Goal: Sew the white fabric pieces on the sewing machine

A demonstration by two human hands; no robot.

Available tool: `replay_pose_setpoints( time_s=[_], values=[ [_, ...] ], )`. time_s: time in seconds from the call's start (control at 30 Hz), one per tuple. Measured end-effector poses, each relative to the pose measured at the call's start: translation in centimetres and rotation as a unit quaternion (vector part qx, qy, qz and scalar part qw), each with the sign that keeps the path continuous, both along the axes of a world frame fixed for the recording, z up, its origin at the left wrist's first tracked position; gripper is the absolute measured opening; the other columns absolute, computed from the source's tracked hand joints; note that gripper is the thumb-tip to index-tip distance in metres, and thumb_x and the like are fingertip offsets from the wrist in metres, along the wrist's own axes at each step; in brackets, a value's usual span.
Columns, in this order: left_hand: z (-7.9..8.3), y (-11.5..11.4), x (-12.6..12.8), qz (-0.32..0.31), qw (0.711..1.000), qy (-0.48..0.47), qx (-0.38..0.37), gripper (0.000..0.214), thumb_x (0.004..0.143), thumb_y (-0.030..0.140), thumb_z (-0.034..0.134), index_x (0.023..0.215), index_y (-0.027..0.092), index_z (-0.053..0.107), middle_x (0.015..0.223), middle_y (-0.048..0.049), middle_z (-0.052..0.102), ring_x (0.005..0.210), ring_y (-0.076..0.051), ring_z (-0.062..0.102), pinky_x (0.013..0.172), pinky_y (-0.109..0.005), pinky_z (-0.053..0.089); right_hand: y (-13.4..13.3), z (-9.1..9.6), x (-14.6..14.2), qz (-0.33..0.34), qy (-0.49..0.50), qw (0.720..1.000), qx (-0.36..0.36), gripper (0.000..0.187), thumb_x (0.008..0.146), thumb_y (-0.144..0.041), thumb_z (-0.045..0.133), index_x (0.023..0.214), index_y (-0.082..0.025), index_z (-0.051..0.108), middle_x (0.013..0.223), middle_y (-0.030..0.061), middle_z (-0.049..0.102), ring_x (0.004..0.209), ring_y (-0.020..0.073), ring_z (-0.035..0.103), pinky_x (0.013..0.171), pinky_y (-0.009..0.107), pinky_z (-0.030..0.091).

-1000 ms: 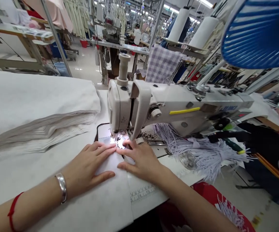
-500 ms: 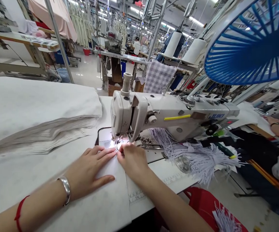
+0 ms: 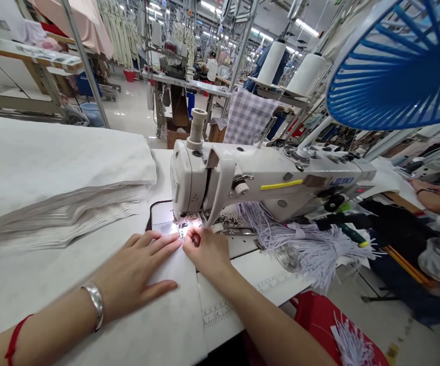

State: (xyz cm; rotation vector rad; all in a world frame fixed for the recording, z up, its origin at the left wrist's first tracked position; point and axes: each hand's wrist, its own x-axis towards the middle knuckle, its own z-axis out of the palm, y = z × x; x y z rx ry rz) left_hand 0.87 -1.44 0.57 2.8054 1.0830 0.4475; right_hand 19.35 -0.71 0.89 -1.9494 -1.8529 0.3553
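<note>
Left hand [image 3: 136, 264] flat on white fabric [image 3: 166, 320] | right hand [image 3: 211, 254] pinched closed | whether gripping: hidden

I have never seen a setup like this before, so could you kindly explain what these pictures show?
Of course. There is no robot here: a camera worn on a person's head looks forward and down at two bare hands. The large white machine is a Juki sewing machine, its lamp lighting the needle area.

The left hand, with a silver bangle at the wrist, lies flat on a white fabric panel. The right hand is curled closed beside the needle area; its grip hides whatever it may hold.

On the tabletop, a stack of white fabric lies to the left, and a bundle of pale lilac strips to the right.
</note>
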Motion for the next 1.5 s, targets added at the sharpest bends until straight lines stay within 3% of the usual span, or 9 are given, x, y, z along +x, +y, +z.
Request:
replay_pose_setpoints(
  time_s=[0.3,0.43,0.53,0.6,0.7,0.83,1.1,1.33,1.5],
  values=[
    [0.2,0.2,0.0,-0.002,1.0,-0.009,0.001,0.053,0.085,0.053,0.055,0.129,0.024,0.051,0.135,-0.0023,0.055,0.11,-0.026,0.048,0.09,-0.039,0.037,-0.1,0.4,-0.9,-0.002,-0.009,0.999,-0.048,0.014,0.08,-0.026,0.056,0.069,-0.021,0.062,0.06,-0.0031,0.059,0.059,0.0124,0.053,0.058,0.024,0.03],
    [0.0,0.4,-0.1,-0.003,1.0,-0.013,0.01,0.054,0.084,0.055,0.054,0.129,0.025,0.05,0.134,-0.0037,0.054,0.115,-0.028,0.046,0.093,-0.041,0.036,-0.9,0.2,-0.3,0.036,-0.015,0.999,-0.013,0.015,0.086,-0.032,0.054,0.079,-0.022,0.063,0.066,-0.0018,0.061,0.066,0.0148,0.057,0.064,0.026,0.033],
    [-0.3,0.6,-0.3,-0.024,0.999,-0.032,0.015,0.055,0.084,0.053,0.056,0.13,0.025,0.048,0.129,-0.0035,0.056,0.119,-0.027,0.044,0.099,-0.04,0.032,-1.6,0.1,0.0,0.053,-0.006,0.998,0.03,0.034,0.075,-0.054,0.064,0.084,-0.021,0.059,0.077,-0.0001,0.063,0.075,0.0188,0.057,0.072,0.03,0.034],
    [-0.4,0.8,-0.4,-0.041,0.998,-0.043,0.013,0.054,0.085,0.052,0.056,0.131,0.025,0.047,0.127,-0.0034,0.057,0.119,-0.026,0.044,0.1,-0.039,0.031,-1.9,0.1,-0.1,0.048,-0.006,0.998,0.032,0.044,0.064,-0.061,0.071,0.075,-0.021,0.055,0.076,-0.0001,0.061,0.08,0.0213,0.055,0.075,0.033,0.033],
    [-0.4,1.2,-0.5,-0.047,0.998,-0.046,0.013,0.054,0.084,0.053,0.056,0.13,0.025,0.047,0.126,-0.0036,0.057,0.117,-0.027,0.046,0.099,-0.039,0.032,-1.9,0.1,-0.5,0.059,-0.014,0.998,0.027,0.041,0.071,-0.054,0.069,0.06,-0.02,0.05,0.072,-0.0003,0.057,0.082,0.0207,0.052,0.077,0.034,0.031],
    [-0.1,1.3,-0.4,-0.052,0.998,-0.038,0.01,0.055,0.082,0.052,0.059,0.129,0.026,0.048,0.125,-0.0031,0.057,0.116,-0.026,0.046,0.099,-0.039,0.032,-1.9,-0.3,-0.7,0.082,-0.033,0.995,0.045,0.039,0.081,-0.04,0.061,0.053,-0.018,0.047,0.072,0.0,0.054,0.08,0.018,0.048,0.078,0.034,0.029],
    [0.1,0.5,0.0,-0.036,0.999,-0.01,0.009,0.051,0.086,0.05,0.053,0.129,0.023,0.048,0.128,-0.007,0.056,0.118,-0.027,0.046,0.1,-0.04,0.032,-2.2,-0.6,-0.8,0.069,-0.058,0.994,0.066,0.026,0.079,-0.028,0.054,0.055,-0.018,0.05,0.072,0.0012,0.053,0.082,0.0188,0.047,0.078,0.034,0.03],
    [0.5,1.2,-0.1,-0.084,0.996,0.002,0.008,0.044,0.087,0.045,0.054,0.125,0.025,0.052,0.128,-0.0055,0.057,0.12,-0.027,0.045,0.102,-0.042,0.033,-2.4,-0.4,-0.9,0.073,-0.068,0.992,0.077,0.02,0.078,-0.026,0.052,0.059,-0.019,0.056,0.074,0.0022,0.054,0.084,0.0199,0.048,0.078,0.035,0.032],
    [-0.5,-1.2,0.8,0.016,1.0,-0.024,-0.007,0.047,0.09,0.035,0.05,0.134,0.021,0.043,0.131,-0.0074,0.054,0.118,-0.025,0.045,0.1,-0.041,0.038,-2.5,-0.2,-0.8,0.079,-0.067,0.993,0.063,0.023,0.079,-0.025,0.051,0.058,-0.019,0.057,0.074,0.0032,0.055,0.084,0.0203,0.049,0.078,0.036,0.033]
  ],
)
